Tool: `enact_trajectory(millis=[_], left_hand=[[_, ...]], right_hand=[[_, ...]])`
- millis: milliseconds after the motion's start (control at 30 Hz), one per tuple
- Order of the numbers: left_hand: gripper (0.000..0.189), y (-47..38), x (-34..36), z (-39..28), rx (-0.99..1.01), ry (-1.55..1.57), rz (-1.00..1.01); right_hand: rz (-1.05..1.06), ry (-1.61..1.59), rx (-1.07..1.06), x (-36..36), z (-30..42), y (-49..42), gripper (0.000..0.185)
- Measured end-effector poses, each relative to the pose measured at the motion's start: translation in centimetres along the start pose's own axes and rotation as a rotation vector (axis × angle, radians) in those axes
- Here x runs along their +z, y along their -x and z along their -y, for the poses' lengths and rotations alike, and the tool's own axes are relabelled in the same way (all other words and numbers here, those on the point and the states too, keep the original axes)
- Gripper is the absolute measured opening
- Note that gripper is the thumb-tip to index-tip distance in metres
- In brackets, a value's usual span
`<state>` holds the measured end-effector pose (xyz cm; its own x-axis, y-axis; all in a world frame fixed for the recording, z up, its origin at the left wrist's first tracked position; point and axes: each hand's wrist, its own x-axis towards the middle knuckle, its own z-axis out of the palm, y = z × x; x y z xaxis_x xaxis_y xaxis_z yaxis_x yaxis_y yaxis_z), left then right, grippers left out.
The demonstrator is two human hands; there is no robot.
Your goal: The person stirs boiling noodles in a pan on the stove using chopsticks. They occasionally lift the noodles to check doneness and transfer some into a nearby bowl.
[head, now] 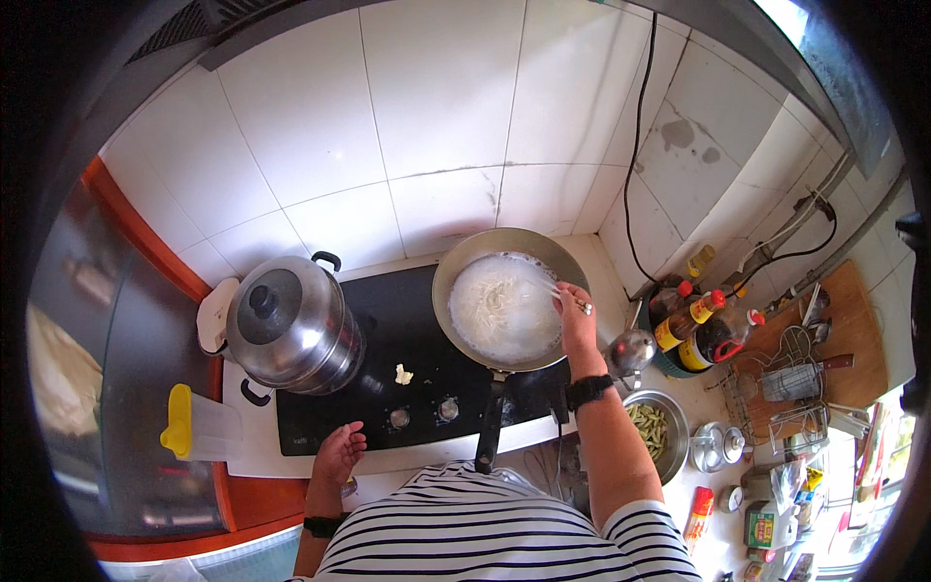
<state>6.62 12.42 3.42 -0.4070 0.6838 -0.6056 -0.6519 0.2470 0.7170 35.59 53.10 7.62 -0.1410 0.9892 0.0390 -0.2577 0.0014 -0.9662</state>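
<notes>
My right hand [577, 314] grips a pair of chopsticks [553, 291] at the right side of a wok [574, 265], their far ends reaching over the liquid. Pale noodles [500, 295] lie in cloudy, frothy white liquid inside the wok. The wok sits on the right side of a black glass cooktop [429, 429], its dark handle [489, 429] pointing towards me. Fingers slightly curled, my left hand [342, 451] hovers empty near the cooktop's front edge. A crumpled pale scrap [404, 375] lies between the wok and a lidded steel steamer pot [305, 327].
A yellow-lidded plastic container [211, 424] stands at the left. Right of the wok are a steel kettle-like vessel [631, 351], sauce bottles [680, 331] in a green basket, a steel bowl [678, 429] of green pieces and a knife in a rack [796, 382]. A tiled wall rises behind.
</notes>
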Motion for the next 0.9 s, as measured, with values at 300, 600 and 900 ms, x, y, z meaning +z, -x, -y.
enact_trajectory(millis=[300,600,900], left_hand=[[0.033,0.3,0.1,-0.3,0.018,0.023,0.019],[0.034,0.4,-0.8,0.5,0.014,0.05,0.018],[0.035,-0.4,0.5,0.0,0.002,-0.016,0.056]], right_hand=[[0.163,-0.021,0.257,1.8,-1.4,0.0,0.023],[0.142,0.315,0.061,-1.8,1.8,1.8,0.022],[0.169,0.06,0.122,-0.2,2.4,6.0,0.02]])
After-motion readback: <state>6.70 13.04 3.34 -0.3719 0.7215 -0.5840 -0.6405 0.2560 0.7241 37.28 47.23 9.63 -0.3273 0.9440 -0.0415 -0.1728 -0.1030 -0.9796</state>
